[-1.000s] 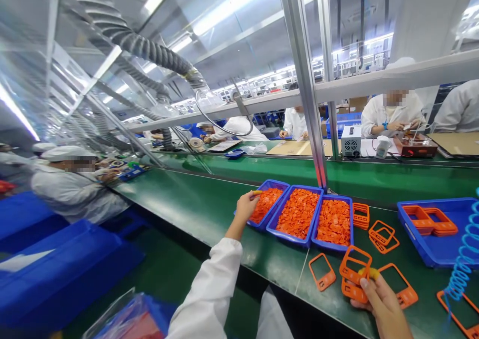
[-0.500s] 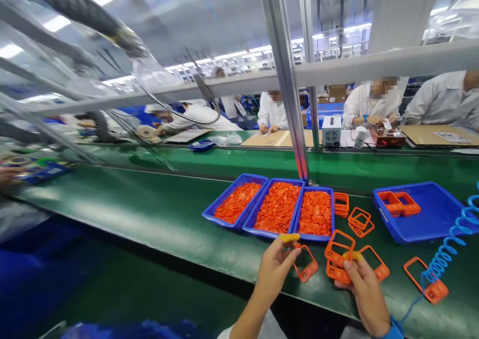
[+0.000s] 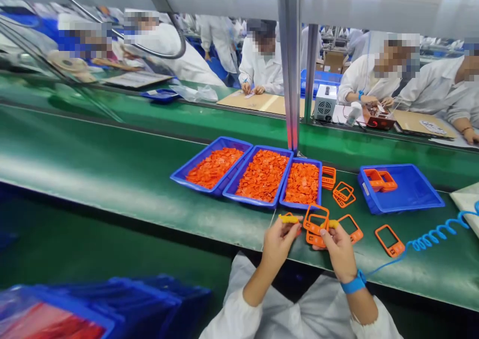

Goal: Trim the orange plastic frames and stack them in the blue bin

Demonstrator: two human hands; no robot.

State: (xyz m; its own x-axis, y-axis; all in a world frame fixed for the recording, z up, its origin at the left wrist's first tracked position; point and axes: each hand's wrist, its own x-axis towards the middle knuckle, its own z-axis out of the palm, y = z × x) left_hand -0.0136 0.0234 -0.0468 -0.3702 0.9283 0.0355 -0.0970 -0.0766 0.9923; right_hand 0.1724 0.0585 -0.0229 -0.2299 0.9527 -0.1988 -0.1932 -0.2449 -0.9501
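My right hand [image 3: 340, 249], with a yellow finger cot and a blue wrist strap [image 3: 354, 282], is closed on an orange plastic frame [image 3: 316, 217] held tilted above the bench. Another orange frame overlaps just beneath it; whether the hand grips that one too, I cannot tell. My left hand [image 3: 276, 244], also wearing a yellow finger cot [image 3: 289, 219], is pinched just left of the held frame. What sits between its fingertips is too small to make out. An orange frame behind those fingers is mostly hidden. Right of my right hand lies one more loose frame [image 3: 352, 229].
Three blue trays [image 3: 197, 184] of small orange pieces [image 3: 262, 174] stand ahead. Stacked frames [image 3: 329, 177] and loose frames [image 3: 344, 194] lie beside them. A blue bin [image 3: 419, 191] holds several frames. A coiled blue cord [image 3: 434, 237] crosses the right. Co-workers sit across the bench.
The camera view has tilted down, bringing my sleeves and lap into sight. My left hand is nearer the frame in my right hand and now covers much of the frame lying behind it.
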